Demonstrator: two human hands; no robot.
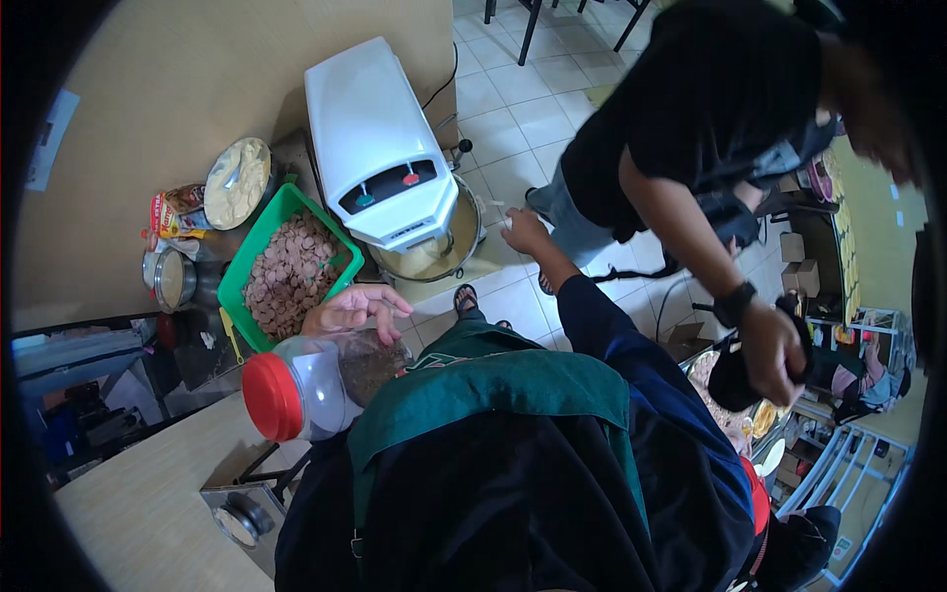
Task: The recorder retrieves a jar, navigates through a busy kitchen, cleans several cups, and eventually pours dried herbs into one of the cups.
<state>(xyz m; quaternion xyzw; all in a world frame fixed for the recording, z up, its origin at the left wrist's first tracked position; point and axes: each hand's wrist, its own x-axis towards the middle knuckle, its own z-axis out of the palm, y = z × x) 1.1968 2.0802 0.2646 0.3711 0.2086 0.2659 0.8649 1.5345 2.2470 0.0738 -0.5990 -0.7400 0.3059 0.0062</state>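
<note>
A clear plastic jar with a red screw lid (274, 397) lies sideways against my green apron, dark granules in its far part. My left hand (356, 311) is at its far side, fingers loosely bent along it. Beyond the hand, a green plastic basket (235, 285) holds many pinkish sliced rounds. My right hand (528, 232) reaches forward, its fingers bent, right of the mixer's metal bowl (473, 250); whether it pinches anything is unclear. Pale batter (418, 264) lies in that bowl, beneath a white stand mixer (370, 126) with red and green switches.
A person in a black shirt (710, 96) leans in from the right, a dark object in one hand (769, 344). Left of the basket are a bowl of pale cream (238, 181), food packets (176, 214) and a lidded jar (174, 279). A wooden table (163, 481) lies lower left.
</note>
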